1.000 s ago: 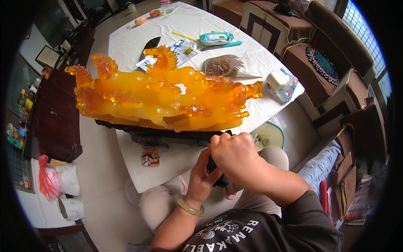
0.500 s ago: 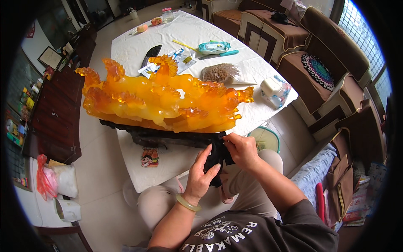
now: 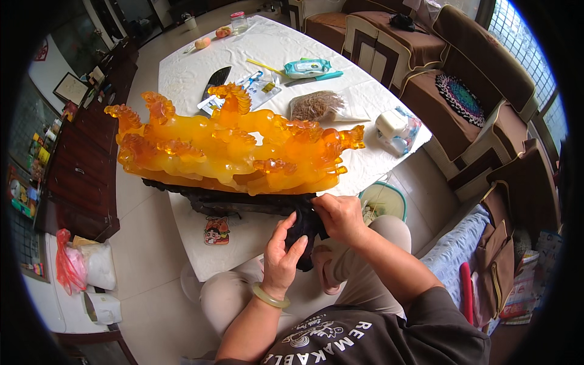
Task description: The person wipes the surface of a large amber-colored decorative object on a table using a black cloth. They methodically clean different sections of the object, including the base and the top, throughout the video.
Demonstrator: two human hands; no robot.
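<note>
Bright daylight enters by the window, straight lines bending rimward.

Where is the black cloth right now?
In the head view, the black cloth is below centre, slightly right, between the left hand and the right hand, near the dark base's right end.

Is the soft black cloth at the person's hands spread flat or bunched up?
Bunched up: the soft black cloth hangs crumpled against the person's left hand, while the right hand pinches its upper part.
</note>
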